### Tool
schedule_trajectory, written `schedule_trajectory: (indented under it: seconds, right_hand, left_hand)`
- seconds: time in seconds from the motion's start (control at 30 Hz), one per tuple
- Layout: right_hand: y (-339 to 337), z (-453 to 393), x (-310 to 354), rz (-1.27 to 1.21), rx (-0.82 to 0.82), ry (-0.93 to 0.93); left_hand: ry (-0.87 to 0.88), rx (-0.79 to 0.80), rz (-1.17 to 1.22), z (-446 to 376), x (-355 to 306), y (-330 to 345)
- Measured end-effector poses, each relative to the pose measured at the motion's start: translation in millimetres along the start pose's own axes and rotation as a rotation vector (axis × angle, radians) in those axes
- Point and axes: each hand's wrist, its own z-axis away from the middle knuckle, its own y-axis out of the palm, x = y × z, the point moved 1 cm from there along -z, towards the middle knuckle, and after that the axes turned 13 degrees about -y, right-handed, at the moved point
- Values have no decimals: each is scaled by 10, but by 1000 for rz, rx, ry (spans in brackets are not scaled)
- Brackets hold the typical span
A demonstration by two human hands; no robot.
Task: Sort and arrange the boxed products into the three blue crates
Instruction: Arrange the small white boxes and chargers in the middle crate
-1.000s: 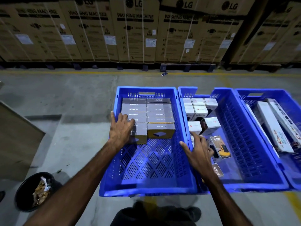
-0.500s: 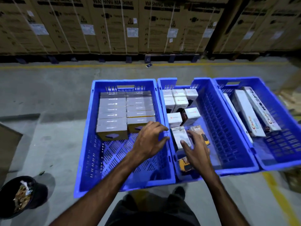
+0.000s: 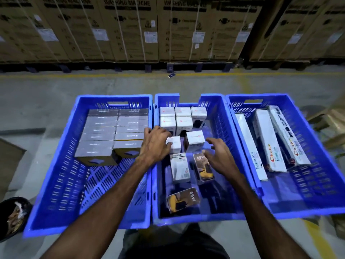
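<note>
Three blue crates stand side by side on the floor. The left crate (image 3: 56, 165) holds rows of grey boxes (image 3: 104, 128). In the middle crate (image 3: 220, 128) are small white boxes (image 3: 183, 118) at the far end and two 65W charger boxes (image 3: 203, 169) nearer me. The right crate (image 3: 317, 146) holds long white boxes (image 3: 270, 144). My left hand (image 3: 155, 143) grips a small white box (image 3: 174, 144) in the middle crate. My right hand (image 3: 220, 157) hovers with relaxed fingers beside another white box (image 3: 195, 141), above a charger box.
Stacked washing machine cartons (image 3: 130, 28) line the back wall behind a yellow floor line. A black bin (image 3: 13, 217) with rubbish sits at the lower left. Cardboard (image 3: 9, 161) lies at the left edge, more at the right edge.
My left hand moved from the grey boxes in the left crate into the middle crate and took hold of a small white box. My right hand moved forward over the charger boxes.
</note>
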Motion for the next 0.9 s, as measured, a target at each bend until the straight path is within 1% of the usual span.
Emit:
schedule_trajectory:
  seconds: [0.13, 0.23, 0.37, 0.43, 0.5, 0.67, 0.83, 0.9]
  right_hand:
    - [-104, -450, -141, 85, 158, -70]
    - [-114, -741, -128, 201, 256, -122]
    - [-45, -941, -176, 317, 416, -194]
    - [-11, -974, -223, 347, 450, -207]
    - [5, -990, -272, 340, 440, -197]
    - [-79, -1044, -361, 322, 349, -200]
    - [-234, -1204, -361, 441, 258, -97]
    - [-246, -1264, -369, 446, 227, -68]
  left_hand:
    - [-54, -14, -93, -130, -64, 35]
    - [-94, -32, -136, -120, -58, 25]
    - [-148, -70, -142, -94, -84, 10]
    - [-155, -69, -150, -99, -108, 5]
    - [-160, -69, -156, -101, -125, -10]
    - [-167, -107, -127, -97, -123, -7]
    - [-191, -104, -94, -111, -92, 32]
    - [-195, -101, -82, -112, -85, 36]
